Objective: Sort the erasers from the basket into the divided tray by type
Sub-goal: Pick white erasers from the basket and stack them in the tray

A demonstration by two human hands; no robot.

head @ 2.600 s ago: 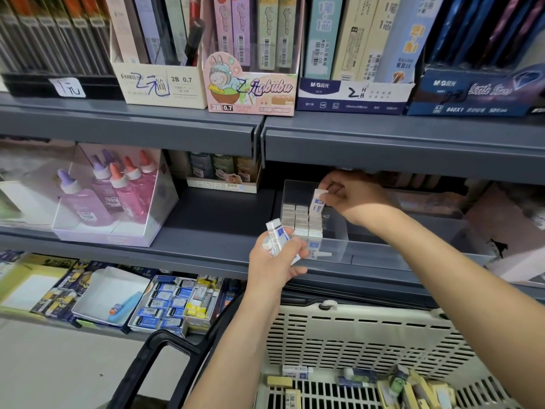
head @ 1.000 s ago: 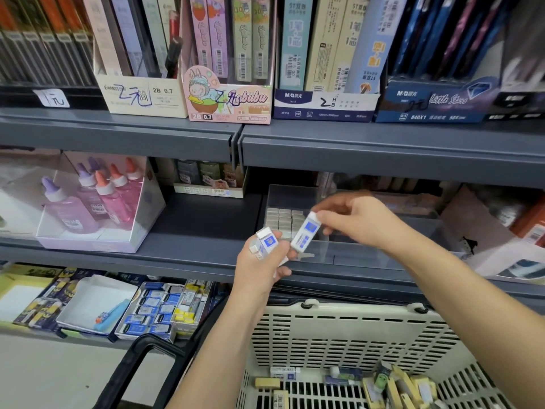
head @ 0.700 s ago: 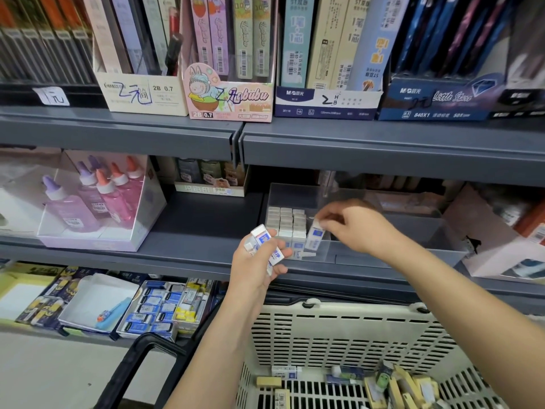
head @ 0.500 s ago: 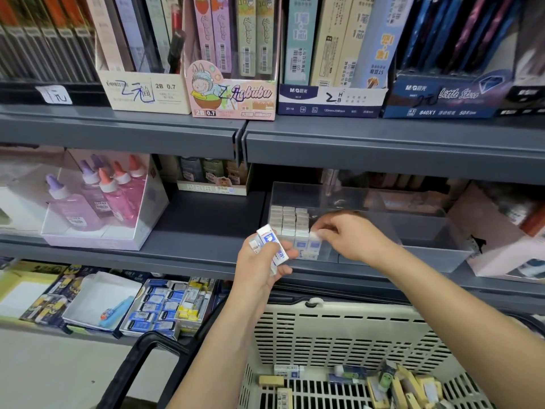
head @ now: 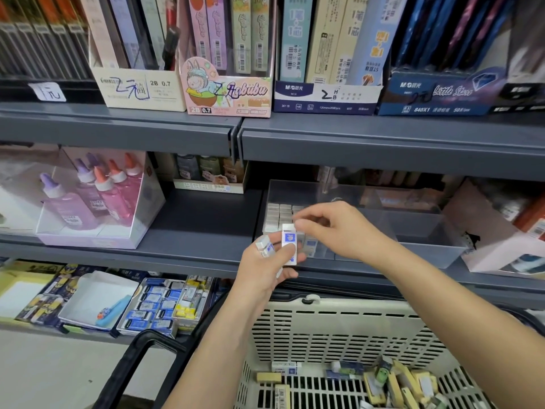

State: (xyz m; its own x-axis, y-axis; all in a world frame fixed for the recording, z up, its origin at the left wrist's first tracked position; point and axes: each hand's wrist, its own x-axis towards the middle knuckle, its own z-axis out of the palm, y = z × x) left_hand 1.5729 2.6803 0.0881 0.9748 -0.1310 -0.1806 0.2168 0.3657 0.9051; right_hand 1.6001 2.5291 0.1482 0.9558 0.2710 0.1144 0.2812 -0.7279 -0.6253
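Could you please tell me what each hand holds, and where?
The left hand grips blue-and-white erasers by their lower ends; right hand pinches one's top.

The eraser (head: 288, 243) at the centre is showing white under a blue-printed sleeve. At 6 o'clock the basket (head: 339, 329) is showing cream in a slotted grid, its handle (head: 132, 364) black. At 5 o'clock the loose erasers (head: 398, 382) are showing mostly yellow. At 9 o'clock the glue bottles (head: 88, 199) are glowing pink and lilac under orange and purple caps. At 3 o'clock the divided tray (head: 413, 231) is looking clear.
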